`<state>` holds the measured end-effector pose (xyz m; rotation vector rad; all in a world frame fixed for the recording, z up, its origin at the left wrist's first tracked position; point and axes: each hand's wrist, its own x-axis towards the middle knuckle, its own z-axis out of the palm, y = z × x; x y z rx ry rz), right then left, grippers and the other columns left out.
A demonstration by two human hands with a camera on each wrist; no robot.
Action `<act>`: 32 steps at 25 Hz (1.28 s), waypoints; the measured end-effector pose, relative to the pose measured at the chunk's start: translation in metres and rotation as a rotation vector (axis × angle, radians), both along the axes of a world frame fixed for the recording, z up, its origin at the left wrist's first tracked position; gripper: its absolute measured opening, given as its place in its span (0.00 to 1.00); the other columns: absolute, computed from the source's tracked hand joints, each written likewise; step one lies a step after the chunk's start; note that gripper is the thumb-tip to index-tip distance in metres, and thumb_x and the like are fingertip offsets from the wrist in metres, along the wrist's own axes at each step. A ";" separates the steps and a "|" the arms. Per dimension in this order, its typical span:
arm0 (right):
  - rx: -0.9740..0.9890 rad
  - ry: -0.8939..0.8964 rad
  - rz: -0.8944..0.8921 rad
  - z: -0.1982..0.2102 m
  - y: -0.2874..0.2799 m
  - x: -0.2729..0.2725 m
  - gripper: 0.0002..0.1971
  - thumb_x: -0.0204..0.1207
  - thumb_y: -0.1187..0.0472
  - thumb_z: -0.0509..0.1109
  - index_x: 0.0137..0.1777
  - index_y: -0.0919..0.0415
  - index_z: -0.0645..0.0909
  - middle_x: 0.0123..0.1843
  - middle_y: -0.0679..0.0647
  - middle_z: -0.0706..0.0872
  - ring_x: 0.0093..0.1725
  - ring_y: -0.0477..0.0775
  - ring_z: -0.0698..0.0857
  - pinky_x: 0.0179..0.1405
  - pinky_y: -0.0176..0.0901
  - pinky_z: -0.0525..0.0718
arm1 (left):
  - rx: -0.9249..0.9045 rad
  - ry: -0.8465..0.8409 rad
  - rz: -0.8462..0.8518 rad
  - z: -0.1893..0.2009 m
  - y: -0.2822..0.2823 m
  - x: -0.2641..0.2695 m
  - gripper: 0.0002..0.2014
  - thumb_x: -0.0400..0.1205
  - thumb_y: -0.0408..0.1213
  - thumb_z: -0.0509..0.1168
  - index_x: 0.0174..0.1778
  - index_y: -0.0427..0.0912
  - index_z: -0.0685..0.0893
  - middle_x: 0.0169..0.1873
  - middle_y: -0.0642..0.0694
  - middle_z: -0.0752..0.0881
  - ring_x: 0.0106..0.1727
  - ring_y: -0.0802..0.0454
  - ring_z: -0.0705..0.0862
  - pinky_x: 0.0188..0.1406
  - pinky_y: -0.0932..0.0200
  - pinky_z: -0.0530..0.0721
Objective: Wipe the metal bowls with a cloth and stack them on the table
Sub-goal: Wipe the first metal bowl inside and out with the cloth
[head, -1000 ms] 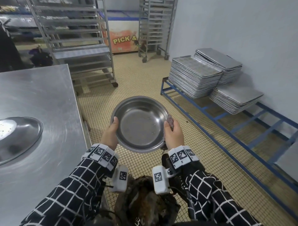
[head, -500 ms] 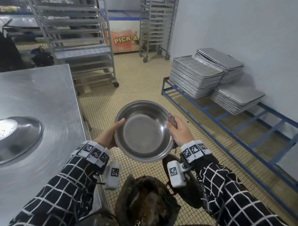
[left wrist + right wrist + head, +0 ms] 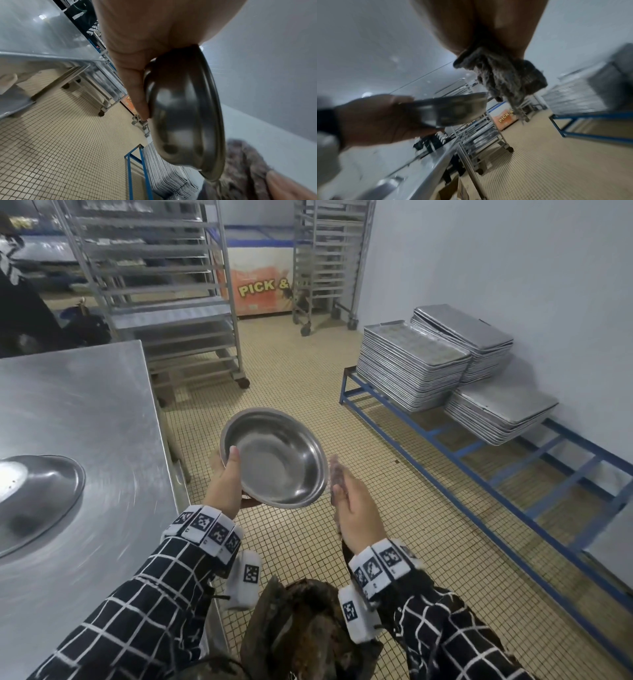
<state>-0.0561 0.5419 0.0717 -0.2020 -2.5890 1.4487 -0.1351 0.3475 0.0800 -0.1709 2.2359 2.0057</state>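
Tiled floor [image 3: 308, 378] underfoot, steel table [image 3: 85, 412] on our left, and we are standing between the two with work in hand. Our left hand [image 3: 224, 484] grips the metal bowl [image 3: 277, 457] at its near-left rim, thumb hooked inside, fingers spread under the base; the left wrist view shows those fingers [image 3: 135, 86] pressed against the underside. We judge that hold is there to keep the open face tilted up toward us, ready for wiping. Our right hand [image 3: 352, 505] is just beside the bowl's right rim, apart from it, closed around the cloth [image 3: 337, 477], a dark frayed rag whose loose threads hang from the fist in the right wrist view. So the bowl rides on one hand alone, above the floor and clear of the table, and the cloth hand looks free to sweep back in or let the bowl go leftward; which of those it is, we cannot tell.

Further out on the left, an upturned bowl [image 3: 37, 498] sits dome-up on the table, likely the start of the stack and the place this one is meant to land. Below our wrists, a dark container [image 3: 308, 635] of unclear contents. Across on the right, stacked baking trays [image 3: 411, 364] rest on a blue frame [image 3: 513, 477] by the wall, with wheeled racks [image 3: 154, 285] at the far end.
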 end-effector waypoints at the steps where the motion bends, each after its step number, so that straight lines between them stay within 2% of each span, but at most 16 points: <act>1: 0.107 0.060 0.062 -0.005 -0.005 0.000 0.21 0.86 0.49 0.51 0.78 0.43 0.64 0.63 0.47 0.78 0.59 0.45 0.80 0.57 0.36 0.81 | 0.033 -0.025 0.034 0.000 0.002 0.000 0.23 0.84 0.62 0.48 0.71 0.54 0.64 0.59 0.41 0.79 0.53 0.41 0.84 0.46 0.44 0.85; 2: 0.242 0.107 0.143 -0.010 -0.011 0.001 0.22 0.85 0.49 0.51 0.79 0.45 0.63 0.65 0.47 0.77 0.63 0.45 0.77 0.64 0.38 0.77 | 0.097 -0.068 0.061 0.000 0.004 -0.001 0.21 0.84 0.62 0.49 0.68 0.56 0.64 0.58 0.39 0.79 0.51 0.38 0.85 0.45 0.40 0.87; 4: 0.559 0.211 0.288 -0.026 -0.020 0.002 0.22 0.83 0.52 0.53 0.77 0.48 0.64 0.67 0.47 0.78 0.69 0.49 0.74 0.75 0.49 0.66 | 0.181 -0.181 0.079 0.002 0.008 -0.002 0.25 0.82 0.63 0.49 0.69 0.52 0.66 0.57 0.31 0.81 0.46 0.32 0.88 0.39 0.38 0.89; 5: 0.657 0.285 0.311 -0.034 -0.021 0.002 0.20 0.81 0.53 0.55 0.73 0.49 0.67 0.65 0.48 0.80 0.67 0.50 0.76 0.76 0.52 0.63 | 0.189 -0.227 0.067 0.003 0.009 -0.001 0.27 0.82 0.64 0.49 0.70 0.48 0.68 0.55 0.29 0.81 0.43 0.32 0.89 0.36 0.40 0.89; 7: 0.657 0.418 0.287 -0.038 -0.017 -0.002 0.14 0.78 0.56 0.59 0.63 0.52 0.72 0.55 0.49 0.84 0.58 0.51 0.80 0.71 0.49 0.67 | 0.204 -0.279 0.015 0.001 0.011 0.002 0.28 0.83 0.63 0.50 0.73 0.49 0.66 0.57 0.27 0.81 0.42 0.33 0.90 0.37 0.41 0.88; 9: 0.579 0.494 0.244 -0.031 -0.010 -0.008 0.11 0.77 0.56 0.59 0.56 0.54 0.77 0.49 0.50 0.85 0.52 0.51 0.81 0.65 0.47 0.73 | 0.161 -0.255 -0.033 0.003 0.017 0.009 0.27 0.83 0.59 0.53 0.77 0.60 0.56 0.68 0.32 0.74 0.55 0.32 0.86 0.47 0.38 0.87; 11: 0.465 0.458 0.206 -0.014 -0.002 -0.010 0.11 0.78 0.53 0.56 0.56 0.51 0.76 0.47 0.49 0.84 0.49 0.47 0.80 0.58 0.41 0.75 | -0.078 -0.091 -0.074 0.004 0.022 0.012 0.30 0.83 0.59 0.53 0.79 0.59 0.50 0.76 0.39 0.63 0.72 0.35 0.72 0.68 0.35 0.75; 12: 0.389 0.410 0.186 -0.005 0.001 -0.011 0.13 0.80 0.51 0.55 0.57 0.52 0.76 0.47 0.48 0.83 0.48 0.45 0.79 0.53 0.36 0.75 | -0.219 0.015 -0.109 0.006 0.021 0.014 0.29 0.84 0.60 0.51 0.78 0.52 0.57 0.75 0.40 0.65 0.73 0.38 0.70 0.72 0.38 0.71; 14: 0.243 0.260 0.138 0.013 0.011 -0.013 0.16 0.84 0.50 0.54 0.60 0.56 0.78 0.46 0.44 0.81 0.44 0.44 0.81 0.42 0.31 0.78 | -0.383 0.217 -0.208 0.011 0.017 0.014 0.19 0.86 0.55 0.50 0.62 0.45 0.73 0.58 0.45 0.78 0.61 0.44 0.78 0.61 0.50 0.77; 16: 0.165 0.164 0.106 0.022 0.021 -0.019 0.16 0.86 0.52 0.52 0.62 0.56 0.78 0.42 0.41 0.80 0.38 0.41 0.81 0.33 0.26 0.79 | -0.428 0.267 -0.307 0.019 0.011 0.014 0.12 0.87 0.47 0.51 0.48 0.47 0.77 0.43 0.49 0.82 0.47 0.48 0.81 0.47 0.59 0.77; 18: 0.170 0.173 0.065 0.024 0.027 -0.024 0.15 0.87 0.54 0.52 0.61 0.57 0.78 0.40 0.41 0.80 0.38 0.37 0.80 0.32 0.26 0.78 | -0.448 0.285 -0.340 0.024 0.006 0.011 0.14 0.87 0.47 0.52 0.45 0.47 0.79 0.39 0.47 0.84 0.42 0.48 0.82 0.45 0.59 0.77; 23: 0.168 0.366 -0.193 0.014 0.026 -0.029 0.16 0.85 0.56 0.54 0.65 0.58 0.78 0.60 0.51 0.82 0.60 0.48 0.78 0.61 0.45 0.80 | -0.325 0.265 -0.183 0.032 0.016 0.018 0.16 0.88 0.46 0.51 0.50 0.42 0.81 0.41 0.44 0.85 0.44 0.48 0.82 0.43 0.63 0.76; 25: 0.132 0.309 -0.177 0.005 0.014 -0.025 0.21 0.85 0.52 0.53 0.76 0.52 0.70 0.73 0.51 0.74 0.72 0.48 0.71 0.71 0.48 0.74 | -0.237 0.228 -0.079 0.032 0.024 0.020 0.16 0.88 0.46 0.50 0.50 0.45 0.81 0.42 0.47 0.84 0.45 0.51 0.82 0.45 0.61 0.76; 27: 0.152 0.280 -0.129 -0.008 -0.003 -0.019 0.26 0.85 0.48 0.48 0.83 0.46 0.55 0.84 0.48 0.58 0.82 0.47 0.56 0.79 0.50 0.62 | -0.144 0.179 0.002 0.031 0.031 0.021 0.16 0.88 0.47 0.50 0.47 0.45 0.81 0.42 0.46 0.84 0.46 0.50 0.82 0.48 0.57 0.78; 29: 0.308 0.310 -0.075 -0.020 -0.021 -0.010 0.27 0.86 0.47 0.42 0.84 0.48 0.46 0.86 0.46 0.45 0.84 0.49 0.43 0.83 0.56 0.51 | -0.097 0.145 0.029 0.028 0.036 0.019 0.18 0.88 0.48 0.50 0.48 0.41 0.81 0.43 0.40 0.85 0.47 0.42 0.84 0.53 0.48 0.82; 32: 0.418 0.386 -0.009 -0.021 -0.035 -0.003 0.28 0.85 0.49 0.43 0.84 0.50 0.43 0.86 0.47 0.44 0.84 0.50 0.41 0.83 0.54 0.45 | -0.076 0.144 0.057 0.030 0.039 0.022 0.17 0.88 0.45 0.51 0.49 0.36 0.80 0.46 0.33 0.84 0.50 0.34 0.83 0.57 0.40 0.81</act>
